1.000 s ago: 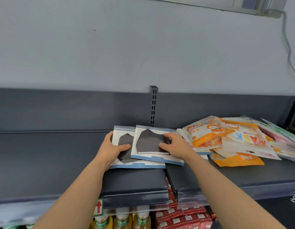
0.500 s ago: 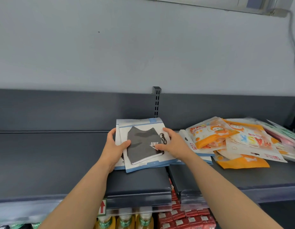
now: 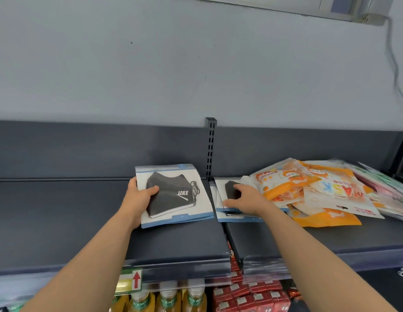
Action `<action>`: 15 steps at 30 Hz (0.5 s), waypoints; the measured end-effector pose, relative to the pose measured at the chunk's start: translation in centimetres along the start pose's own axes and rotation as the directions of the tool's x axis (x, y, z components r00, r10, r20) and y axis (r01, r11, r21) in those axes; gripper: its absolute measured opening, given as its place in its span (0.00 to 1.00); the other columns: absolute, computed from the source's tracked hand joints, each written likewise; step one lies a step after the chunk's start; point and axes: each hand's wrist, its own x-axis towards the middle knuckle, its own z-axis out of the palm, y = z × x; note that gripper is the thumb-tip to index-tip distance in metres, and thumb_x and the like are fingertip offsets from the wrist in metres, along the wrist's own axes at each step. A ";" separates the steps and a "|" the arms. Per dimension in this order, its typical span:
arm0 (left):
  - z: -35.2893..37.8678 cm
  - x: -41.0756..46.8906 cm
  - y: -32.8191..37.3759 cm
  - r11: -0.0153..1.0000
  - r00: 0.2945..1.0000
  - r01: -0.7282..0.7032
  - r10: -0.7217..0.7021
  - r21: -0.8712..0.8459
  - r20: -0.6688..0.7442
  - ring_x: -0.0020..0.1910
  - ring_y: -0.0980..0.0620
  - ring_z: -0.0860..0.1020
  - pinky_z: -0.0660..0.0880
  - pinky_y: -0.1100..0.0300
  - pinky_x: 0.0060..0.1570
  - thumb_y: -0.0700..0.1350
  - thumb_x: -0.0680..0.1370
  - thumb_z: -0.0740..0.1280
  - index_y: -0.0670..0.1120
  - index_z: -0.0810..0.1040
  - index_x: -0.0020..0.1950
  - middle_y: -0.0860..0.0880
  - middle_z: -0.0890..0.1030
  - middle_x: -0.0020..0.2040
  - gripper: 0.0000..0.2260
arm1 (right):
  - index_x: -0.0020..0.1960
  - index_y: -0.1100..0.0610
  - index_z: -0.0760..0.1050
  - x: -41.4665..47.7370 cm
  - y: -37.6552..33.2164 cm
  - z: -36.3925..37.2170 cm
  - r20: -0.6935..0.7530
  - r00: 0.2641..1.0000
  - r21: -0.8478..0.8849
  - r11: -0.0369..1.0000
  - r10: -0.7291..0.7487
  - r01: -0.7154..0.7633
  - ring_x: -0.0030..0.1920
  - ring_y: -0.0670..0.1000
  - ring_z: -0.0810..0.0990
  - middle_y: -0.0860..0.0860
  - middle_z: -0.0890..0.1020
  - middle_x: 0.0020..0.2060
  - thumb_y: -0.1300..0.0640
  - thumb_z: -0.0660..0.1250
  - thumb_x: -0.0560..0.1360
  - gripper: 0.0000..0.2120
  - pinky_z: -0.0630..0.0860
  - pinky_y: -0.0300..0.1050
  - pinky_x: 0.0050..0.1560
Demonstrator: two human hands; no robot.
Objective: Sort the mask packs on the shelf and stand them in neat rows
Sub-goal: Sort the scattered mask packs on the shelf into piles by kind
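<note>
two stacks of black-mask packs lie flat on the shelf [image 3: 60, 210], neither standing.

item 1, left stack [image 3: 173, 194]: sits left of the slotted post [image 3: 210, 149], well back from the front lip. top pack is white with a pale blue strip along its far edge and another along its near edge. printed face is up and reads upright to the viewer: a black mask with a white logo at lower right, ear loops toward the right edge. long axis appears to run front to back, though foreshortening makes this uncertain. the stack is turned slightly, near right corner further back than near left. far edge curls upward. edges of the packs beneath show, slightly fanned, at the near side.

item 2, left hand [image 3: 139, 199]: grips the left edge of this stack, thumb on the printed face, fingers wrapped round behind the edge.

item 3, right stack [image 3: 219, 188]: same white-and-blue packs, just right of the post, separated from the left stack by a narrow gap. its right side is overlapped by the pile [image 3: 331, 188] of orange and white packs, which lie at mixed angles.

item 4, right hand [image 3: 245, 199]: lies palm down on the right stack, fingers loosely spread over the black mask print.

below the shelf: an arrow label [image 3: 136, 280], bottles [image 3: 169, 300], red boxes [image 3: 248, 298].
</note>
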 end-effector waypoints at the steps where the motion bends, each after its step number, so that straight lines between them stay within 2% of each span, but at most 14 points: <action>1: -0.3 0.1 0.0 1.000 1.000 0.004 -0.004 0.006 -0.005 0.53 0.44 0.80 0.78 0.46 0.52 0.37 0.78 0.67 0.48 0.65 0.70 0.44 0.78 0.59 0.23 | 0.70 0.59 0.67 0.0 -0.1 0.1 0.025 1.000 -0.019 1.000 0.008 -0.007 0.64 0.55 0.73 0.54 0.73 0.66 0.45 0.70 0.73 0.31 0.72 0.48 0.62; 3: -0.6 0.0 0.1 1.000 1.000 0.014 -0.014 0.009 -0.006 0.52 0.44 0.80 0.78 0.46 0.53 0.37 0.78 0.67 0.48 0.65 0.70 0.44 0.78 0.59 0.23 | 0.64 0.58 0.71 0.1 -0.1 0.3 0.036 0.999 -0.049 0.999 0.021 -0.020 0.60 0.54 0.75 0.53 0.75 0.62 0.43 0.73 0.69 0.30 0.74 0.48 0.59; 5: -0.6 -0.1 0.1 1.000 1.000 0.020 -0.020 -0.008 0.005 0.53 0.44 0.80 0.77 0.44 0.56 0.37 0.78 0.67 0.49 0.64 0.71 0.45 0.78 0.58 0.23 | 0.62 0.58 0.71 0.2 -0.2 0.6 0.031 0.999 -0.066 0.997 0.030 -0.028 0.57 0.54 0.75 0.53 0.76 0.59 0.45 0.73 0.69 0.28 0.74 0.47 0.55; 9: -0.5 -0.4 -0.1 0.999 1.000 0.018 -0.017 -0.039 0.020 0.52 0.45 0.80 0.78 0.46 0.53 0.37 0.79 0.66 0.49 0.63 0.71 0.46 0.78 0.57 0.24 | 0.50 0.58 0.71 0.6 -0.8 0.5 -0.005 1.000 0.022 1.000 0.021 -0.021 0.43 0.51 0.75 0.52 0.76 0.43 0.53 0.70 0.69 0.15 0.73 0.45 0.43; 11: -0.5 -0.5 -0.1 0.999 0.999 0.005 -0.004 -0.038 0.032 0.51 0.47 0.79 0.78 0.50 0.49 0.37 0.79 0.66 0.49 0.62 0.71 0.46 0.78 0.58 0.24 | 0.53 0.57 0.72 0.5 -1.3 0.3 -0.081 0.997 0.056 0.998 -0.004 0.008 0.45 0.51 0.76 0.52 0.78 0.46 0.51 0.67 0.72 0.14 0.74 0.46 0.46; 13: -0.4 -0.6 -0.2 0.999 0.999 -0.007 0.009 -0.035 0.044 0.49 0.48 0.79 0.77 0.53 0.44 0.38 0.79 0.67 0.49 0.62 0.71 0.47 0.78 0.56 0.24 | 0.60 0.58 0.73 0.5 -1.9 0.2 -0.210 0.977 0.036 0.999 -0.022 0.031 0.52 0.54 0.78 0.53 0.79 0.52 0.48 0.63 0.74 0.19 0.75 0.49 0.52; 15: -0.2 -0.7 -0.3 0.999 0.998 -0.029 0.030 -0.023 0.047 0.47 0.50 0.79 0.77 0.55 0.42 0.38 0.79 0.67 0.50 0.61 0.71 0.48 0.78 0.54 0.25 | 0.60 0.61 0.75 0.4 -2.6 0.1 -0.344 0.937 0.051 0.996 -0.054 0.076 0.55 0.56 0.78 0.54 0.80 0.52 0.48 0.59 0.77 0.20 0.74 0.50 0.53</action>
